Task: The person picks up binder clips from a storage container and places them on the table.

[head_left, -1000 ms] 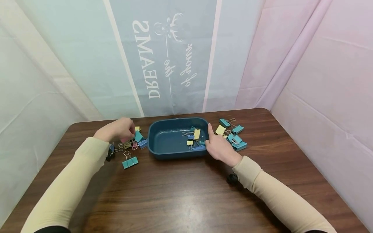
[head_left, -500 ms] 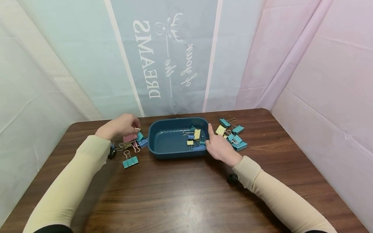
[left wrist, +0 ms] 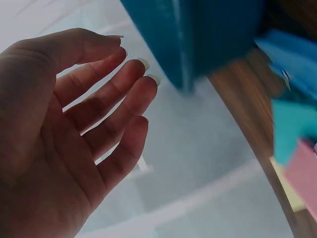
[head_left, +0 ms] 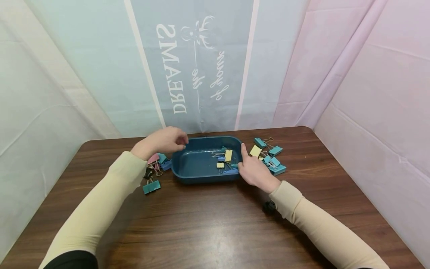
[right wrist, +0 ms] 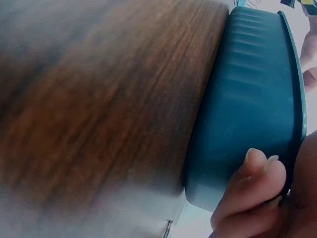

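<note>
A dark blue tray [head_left: 201, 179] stands at the far middle of the table, with several binder clips [head_left: 228, 155] in its right part. My left hand [head_left: 164, 142] is over the tray's left rim. In the left wrist view the left hand [left wrist: 84, 114] has loosely bent fingers, thumb near the index fingertip, and nothing visible between them. My right hand [head_left: 256, 172] grips the tray's right end, index finger laid along the rim. The right wrist view shows bent fingers [right wrist: 252, 183] against the tray's outer wall [right wrist: 247, 99].
Left of the tray lies a pile of clips, including a pink clip [head_left: 153, 158] and a blue clip [head_left: 166, 165], partly hidden by the left arm. A teal clip [head_left: 152, 186] lies nearer. More teal clips [head_left: 277, 169] lie to the right. A printed curtain [head_left: 201, 74] hangs behind the table.
My left hand has moved right, from above the left pile to the tray's left rim. The pink clip shows more clearly than a second ago. The right hand keeps its place on the tray.
</note>
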The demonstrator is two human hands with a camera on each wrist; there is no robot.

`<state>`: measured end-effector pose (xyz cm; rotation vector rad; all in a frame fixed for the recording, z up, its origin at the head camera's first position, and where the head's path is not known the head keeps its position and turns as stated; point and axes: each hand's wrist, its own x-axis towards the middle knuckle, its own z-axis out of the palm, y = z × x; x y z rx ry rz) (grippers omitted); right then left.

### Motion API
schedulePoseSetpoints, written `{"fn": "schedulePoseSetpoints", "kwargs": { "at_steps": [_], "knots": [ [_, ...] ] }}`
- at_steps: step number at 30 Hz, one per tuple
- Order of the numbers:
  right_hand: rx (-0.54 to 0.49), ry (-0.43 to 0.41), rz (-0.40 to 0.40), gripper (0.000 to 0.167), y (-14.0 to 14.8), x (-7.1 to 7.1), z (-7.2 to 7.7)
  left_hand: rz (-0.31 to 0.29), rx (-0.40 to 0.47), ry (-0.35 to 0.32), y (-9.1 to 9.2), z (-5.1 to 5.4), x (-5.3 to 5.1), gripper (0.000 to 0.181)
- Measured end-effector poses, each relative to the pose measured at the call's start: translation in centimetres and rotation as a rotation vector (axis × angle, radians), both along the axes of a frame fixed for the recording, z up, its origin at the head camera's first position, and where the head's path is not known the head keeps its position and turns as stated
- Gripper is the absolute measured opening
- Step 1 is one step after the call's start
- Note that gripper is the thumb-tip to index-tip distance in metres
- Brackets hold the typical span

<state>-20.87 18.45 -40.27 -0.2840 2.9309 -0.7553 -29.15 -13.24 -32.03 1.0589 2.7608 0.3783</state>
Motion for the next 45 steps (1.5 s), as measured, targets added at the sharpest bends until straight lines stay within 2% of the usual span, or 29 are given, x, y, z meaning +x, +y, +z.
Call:
{"fn": "schedulePoseSetpoints", "kwargs": {
  "at_steps": [9, 14, 18, 24, 29, 34, 40, 45],
  "knots": [
    [-0.01, 0.001, -0.002, 0.072, 0.2, 0.0, 0.0, -0.12, -0.128, -0.051, 5.7, -1.2, 0.2, 0.022],
    [-0.006, 0.003, -0.002, 0.072, 0.2, -0.1, 0.0, -0.178, -0.199, -0.023, 8.5, -1.6, -0.3, 0.023],
    [-0.006, 0.004, 0.004, 0.072, 0.1, -0.2, 0.1, -0.201, -0.237, -0.001, 10.6, -1.8, -0.9, 0.025],
    [-0.018, -0.014, 0.011, 0.072, 0.0, -0.2, 0.3, -0.193, -0.25, -0.022, 13.1, -1.8, -1.6, 0.03],
    [-0.026, -0.028, 0.011, 0.072, -0.1, -0.3, 0.1, -0.172, -0.294, -0.04, 14.2, -2.4, -2.0, 0.036],
    [-0.016, -0.014, 0.011, 0.073, 0.0, -0.2, 0.1, -0.151, -0.346, -0.072, 14.8, -3.4, -2.3, 0.038],
    [-0.012, -0.007, 0.01, 0.072, 0.1, -0.1, 0.0, -0.161, -0.361, -0.005, 15.3, -4.6, -2.4, 0.029],
    [-0.009, -0.014, 0.009, 0.072, 0.1, -0.1, 0.0, -0.141, -0.331, 0.033, 15.5, -5.0, -2.5, 0.023]
  ]
}}
